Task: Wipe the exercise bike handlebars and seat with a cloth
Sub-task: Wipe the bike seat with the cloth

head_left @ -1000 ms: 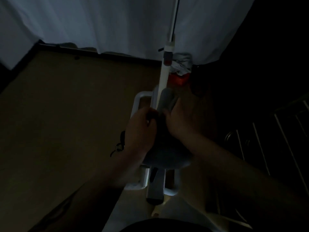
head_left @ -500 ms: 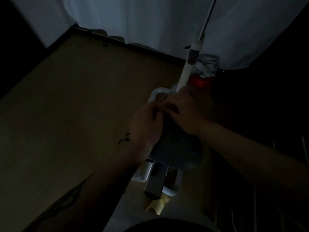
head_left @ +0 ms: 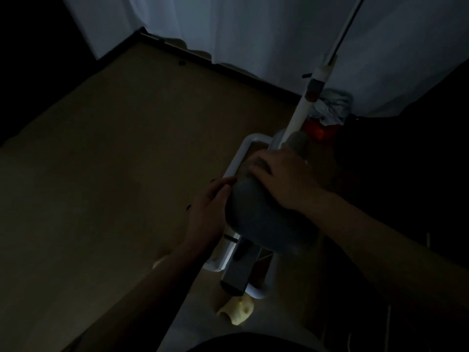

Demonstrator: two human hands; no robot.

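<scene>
The scene is very dark. The grey bike seat (head_left: 266, 224) is in the middle, wide end towards me and narrow nose (head_left: 299, 141) pointing away. My right hand (head_left: 284, 176) lies palm down on the front half of the seat, fingers pointing left. Whether a cloth is under it is hidden. My left hand (head_left: 210, 207) cups the seat's left edge, thumb on top. A white frame (head_left: 241, 153) of the bike runs under and around the seat. No handlebars can be made out.
A white pole (head_left: 317, 80) leans up from beyond the seat nose, with a red part (head_left: 317, 128) and a bluish bundle (head_left: 332, 107) behind it. A pale curtain (head_left: 253, 26) hangs at the back. Brown floor (head_left: 114, 161) spreads left. A yellow lump (head_left: 238, 311) lies on the floor near me.
The view has swung, so the seat now sits further right. My right hand has slid along the seat's front; my left hand has dropped back to the seat's left edge, apart from the right.
</scene>
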